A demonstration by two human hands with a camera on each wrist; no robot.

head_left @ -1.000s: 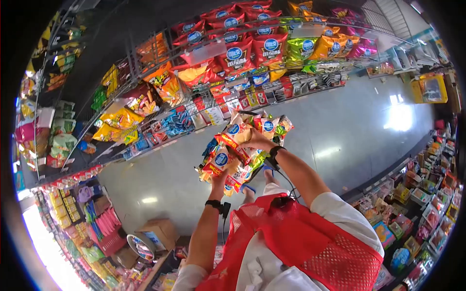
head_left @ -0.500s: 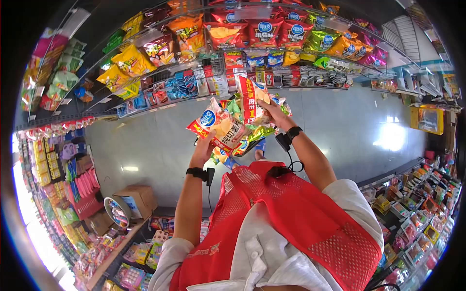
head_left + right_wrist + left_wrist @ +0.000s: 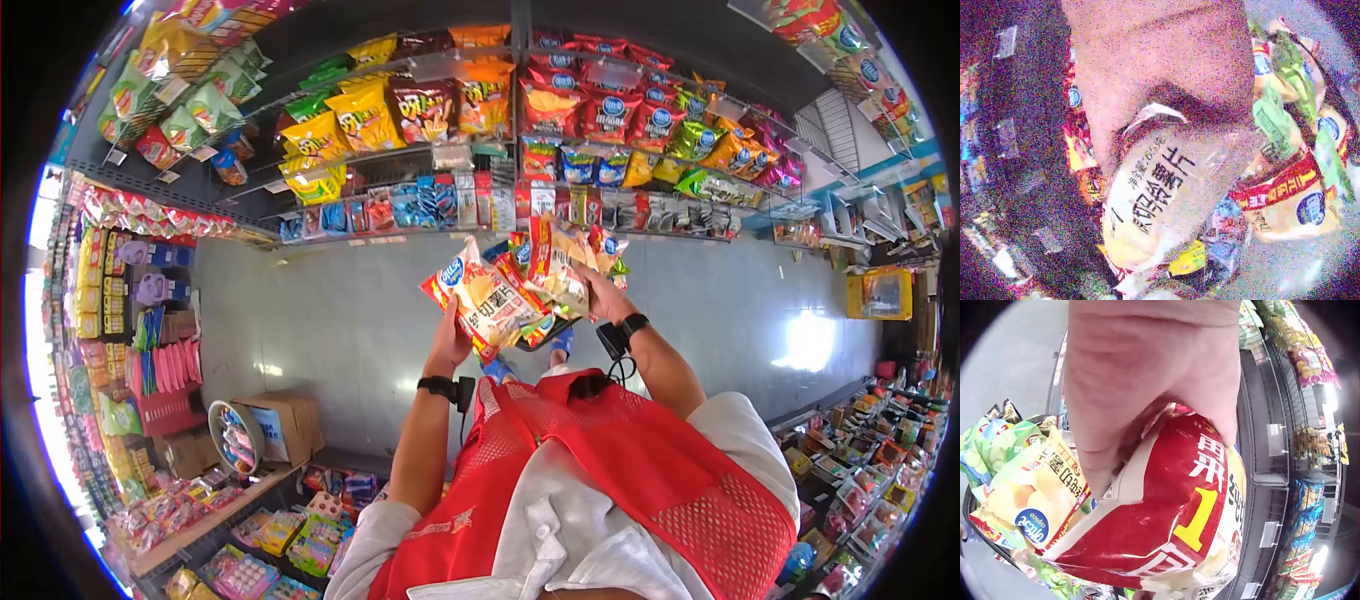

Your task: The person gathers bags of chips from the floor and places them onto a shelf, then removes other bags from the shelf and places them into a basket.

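Note:
Over a pile of snack bags, my left hand (image 3: pixel 452 338) grips a white and red potato chip bag (image 3: pixel 487 300) by its edge. In the left wrist view, thumb and fingers pinch its red printed band. My right hand (image 3: pixel 603 297) holds a second potato chip bag (image 3: pixel 560 270) of similar look, tilted beside the first. Its crinkled edge sits between thumb and fingers in the grainy right wrist view. Beneath them, more chip bags (image 3: pixel 1029 494), some green, fill a dark-rimmed basket (image 3: pixel 969 509), mostly hidden by the bags.
Ahead stands a wire shelf with red chip bags (image 3: pixel 612 112), yellow snack bags (image 3: pixel 365 112) and small packets on the lower tier. Grey floor (image 3: pixel 330 320) stretches around my feet. A cardboard box (image 3: pixel 285 425) stands at left, and a low display of packaged goods (image 3: pixel 860 480) at right.
Both chip bags have been raised and tipped so their fronts face up, and the hands have spread apart. The head view has turned, shifting the shelves. Both hands keep their hold.

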